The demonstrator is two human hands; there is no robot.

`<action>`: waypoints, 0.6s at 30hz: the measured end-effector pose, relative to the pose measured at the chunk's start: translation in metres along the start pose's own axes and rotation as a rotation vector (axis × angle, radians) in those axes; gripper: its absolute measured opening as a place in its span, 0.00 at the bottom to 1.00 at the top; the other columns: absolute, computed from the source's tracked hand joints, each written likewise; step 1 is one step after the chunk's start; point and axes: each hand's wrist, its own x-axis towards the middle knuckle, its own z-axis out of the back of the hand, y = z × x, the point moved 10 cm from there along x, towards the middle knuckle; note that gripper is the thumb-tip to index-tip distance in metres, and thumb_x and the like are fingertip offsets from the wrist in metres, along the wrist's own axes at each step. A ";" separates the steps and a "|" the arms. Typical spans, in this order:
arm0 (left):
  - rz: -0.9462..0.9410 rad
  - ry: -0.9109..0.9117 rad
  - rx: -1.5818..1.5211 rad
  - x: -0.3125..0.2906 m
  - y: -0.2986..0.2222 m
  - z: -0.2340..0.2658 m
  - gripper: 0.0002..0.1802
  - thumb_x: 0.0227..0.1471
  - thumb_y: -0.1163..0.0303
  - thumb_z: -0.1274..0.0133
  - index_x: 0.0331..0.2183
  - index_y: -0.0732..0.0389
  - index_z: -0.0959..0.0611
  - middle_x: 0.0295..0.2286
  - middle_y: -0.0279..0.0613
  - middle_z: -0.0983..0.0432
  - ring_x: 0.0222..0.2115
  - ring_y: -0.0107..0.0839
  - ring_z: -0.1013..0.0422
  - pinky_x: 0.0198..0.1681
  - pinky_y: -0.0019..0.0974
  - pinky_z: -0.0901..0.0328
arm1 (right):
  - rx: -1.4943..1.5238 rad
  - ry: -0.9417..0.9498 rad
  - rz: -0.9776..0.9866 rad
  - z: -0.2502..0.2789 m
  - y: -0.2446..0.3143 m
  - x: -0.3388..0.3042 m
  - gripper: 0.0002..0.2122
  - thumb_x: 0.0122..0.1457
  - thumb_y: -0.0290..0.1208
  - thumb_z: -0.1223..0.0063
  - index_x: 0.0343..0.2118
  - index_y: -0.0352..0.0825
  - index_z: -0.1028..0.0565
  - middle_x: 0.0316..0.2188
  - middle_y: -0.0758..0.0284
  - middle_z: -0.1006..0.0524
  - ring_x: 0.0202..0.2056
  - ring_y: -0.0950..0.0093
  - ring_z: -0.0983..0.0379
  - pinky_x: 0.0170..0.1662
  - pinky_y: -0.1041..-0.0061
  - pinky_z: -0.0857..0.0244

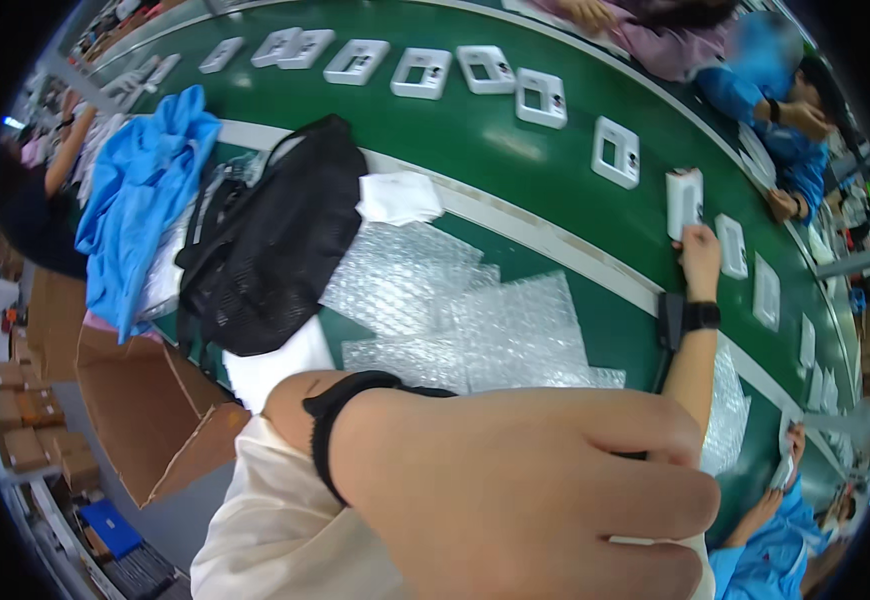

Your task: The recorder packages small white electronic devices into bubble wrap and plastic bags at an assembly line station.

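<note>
My left hand (525, 480) fills the lower foreground, close to the camera, with a black band at its wrist. Its fingers are curled and their tips are turned out of sight, so whatever they may hold is hidden. At the right, over the green belt, my right hand (698, 258) grips the near end of a white box (685, 200). That wrist also wears a black band (700, 316), with a dark block beside it. Just right of this hand lies a white plastic frame (732, 247). Clear bubble-wrap sheets (518, 325) lie between my two arms.
Several white housings with windows (422, 73) line the green belt (515, 150). A black bag (280, 240), blue garment (145, 190) and white cloth (398, 197) lie on the left. An open cardboard box (140, 410) stands below. Co-workers in blue sleeves (770, 550) sit at the right.
</note>
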 end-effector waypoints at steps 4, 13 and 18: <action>0.036 -0.165 -0.007 -0.003 -0.011 0.012 0.09 0.38 0.79 0.55 0.12 0.58 0.32 0.15 0.31 0.40 0.18 0.28 0.37 0.22 0.30 0.39 | 0.038 -0.107 0.017 0.017 -0.024 0.003 0.08 0.49 0.25 0.53 0.28 0.38 0.40 0.16 0.68 0.30 0.14 0.82 0.37 0.15 0.85 0.47; -0.465 0.146 0.124 -0.015 -0.053 0.025 0.19 0.47 0.70 0.55 0.09 0.61 0.38 0.11 0.38 0.43 0.12 0.32 0.42 0.17 0.32 0.44 | 0.274 -0.337 0.047 0.051 -0.036 0.003 0.05 0.49 0.26 0.53 0.24 0.38 0.38 0.18 0.73 0.36 0.17 0.83 0.40 0.21 0.86 0.45; -0.819 0.337 0.299 -0.017 -0.087 0.017 0.11 0.42 0.78 0.56 0.12 0.59 0.32 0.14 0.31 0.40 0.17 0.27 0.37 0.20 0.30 0.40 | 0.375 -0.231 0.060 0.034 -0.019 0.007 0.04 0.49 0.26 0.54 0.25 0.37 0.37 0.20 0.73 0.36 0.21 0.83 0.41 0.25 0.85 0.46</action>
